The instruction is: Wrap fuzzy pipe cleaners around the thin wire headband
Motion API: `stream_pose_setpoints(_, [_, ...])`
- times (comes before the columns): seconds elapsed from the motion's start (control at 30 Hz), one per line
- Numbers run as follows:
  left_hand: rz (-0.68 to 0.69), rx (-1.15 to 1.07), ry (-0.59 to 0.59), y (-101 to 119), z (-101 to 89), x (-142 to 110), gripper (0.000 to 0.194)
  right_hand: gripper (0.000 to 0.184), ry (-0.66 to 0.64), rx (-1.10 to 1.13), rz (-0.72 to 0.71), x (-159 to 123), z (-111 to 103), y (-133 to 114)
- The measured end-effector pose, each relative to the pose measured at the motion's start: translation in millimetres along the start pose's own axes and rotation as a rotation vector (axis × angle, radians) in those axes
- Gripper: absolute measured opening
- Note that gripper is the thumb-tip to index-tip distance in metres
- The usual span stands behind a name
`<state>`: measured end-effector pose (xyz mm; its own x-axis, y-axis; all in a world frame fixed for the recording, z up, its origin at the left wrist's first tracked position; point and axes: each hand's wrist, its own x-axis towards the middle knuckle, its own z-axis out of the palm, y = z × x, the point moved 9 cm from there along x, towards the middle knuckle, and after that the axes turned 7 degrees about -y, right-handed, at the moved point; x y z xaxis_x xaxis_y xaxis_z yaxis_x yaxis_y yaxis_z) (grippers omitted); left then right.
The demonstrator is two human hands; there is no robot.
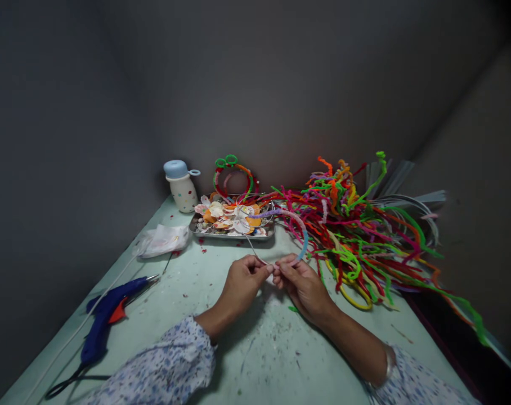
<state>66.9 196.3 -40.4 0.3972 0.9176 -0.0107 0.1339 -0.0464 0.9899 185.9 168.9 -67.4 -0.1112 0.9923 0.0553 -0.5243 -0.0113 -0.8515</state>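
Note:
Both hands pinch a thin headband [303, 230] held up over the table, its curve pointing away from me. Fuzzy pipe cleaner covers much of it in purple, pink and light blue; the stretch on the left looks bare and pale. My left hand [243, 281] grips the lower part between thumb and fingers. Close beside it, almost touching, my right hand [304, 284] is closed on the band just below the blue section. The fingers hide the piece of band between them. Behind the band lies a metal tray [234, 236] with shell-like pieces [228, 216].
A blue glue gun [107, 312] lies at left with its cord. Behind it are a plastic packet [165, 241] and a white bottle [182, 188]. Finished-looking headbands [252, 183] stand behind the tray. A large heap of pipe cleaners [344, 225] spreads along the right.

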Motion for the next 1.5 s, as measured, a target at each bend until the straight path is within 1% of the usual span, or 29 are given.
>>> stream_pose_setpoints(0.1, [-0.049,-0.048,-0.059,-0.6,3.9,0.4,0.026,0.02,-0.005,0.016,0.004,-0.4,0.5,-0.7])
stream_pose_setpoints(0.2, [-0.084,-0.127,-0.177,3.3,11.8,0.6,0.024,0.018,0.0,0.084,0.016,-0.4,-1.5,-0.8])
stream_pose_setpoints(0.27, [-0.036,-0.177,-0.279,12.1,18.4,0.3,0.021,0.016,0.013,0.152,0.03,-0.2,-3.9,-0.3])
stream_pose_setpoints(0.3, [0.006,-0.169,-0.304,16.9,19.2,0.2,0.02,0.015,0.02,0.184,0.039,-0.1,-5.0,0.1])
stream_pose_setpoints(0.33, [0.056,-0.122,-0.296,21.2,17.3,0.4,0.02,0.014,0.026,0.21,0.046,0.0,-5.7,0.3])
stream_pose_setpoints(0.37, [0.111,-0.04,-0.256,25.0,13.0,0.6,0.019,0.014,0.03,0.23,0.053,0.2,-6.1,0.4])
stream_pose_setpoints(0.4, [0.167,0.073,-0.186,28.5,6.9,0.3,0.018,0.014,0.032,0.245,0.058,0.4,-6.0,0.4])
stream_pose_setpoints(0.47, [0.289,0.332,0.0,37.4,-6.0,-4.2,0.012,0.013,0.038,0.277,0.061,0.7,-5.8,0.1])
stream_pose_setpoints(0.53, [0.429,0.555,0.147,48.8,-10.5,-13.8,0.011,0.012,0.05,0.307,0.055,0.8,-6.1,-0.1])
stream_pose_setpoints(0.57, [0.501,0.649,0.197,54.6,-9.5,-19.4,0.012,0.011,0.055,0.314,0.052,0.8,-6.4,0.0])
stream_pose_setpoints(0.63, [0.63,0.797,0.282,64.7,-5.8,-30.9,0.011,0.009,0.043,0.302,0.051,0.7,-5.6,0.8])
stream_pose_setpoints(0.7, [0.721,0.888,0.34,72.0,-1.9,-39.8,0.01,0.009,0.004,0.273,0.061,0.7,-2.7,2.2])
stream_pose_setpoints(0.77, [0.773,0.928,0.336,75.5,2.4,-43.5,0.01,0.009,-0.037,0.257,0.071,0.5,0.7,3.3])
stream_pose_setpoints(0.9, [0.794,0.934,0.255,75.8,7.9,-41.9,0.008,0.009,-0.062,0.258,0.081,0.5,3.9,3.0])
stream_pose_setpoints(1.03, [0.794,0.934,0.225,74.4,8.3,-39.7,0.005,0.011,-0.056,0.25,0.104,0.2,4.8,3.6])
stream_pose_setpoints(1.17, [0.804,0.909,0.207,72.2,7.4,-38.4,0.006,0.013,-0.048,0.237,0.11,-0.5,3.5,4.8])
stream_pose_setpoints(1.33, [0.723,0.832,0.161,66.7,5.9,-34.2,0.007,0.013,-0.068,0.208,0.091,-0.5,3.5,5.0])
stream_pose_setpoints(1.5, [0.666,0.765,0.164,64.1,4.1,-31.2,0.007,0.012,-0.092,0.192,0.085,-0.1,4.7,5.9])
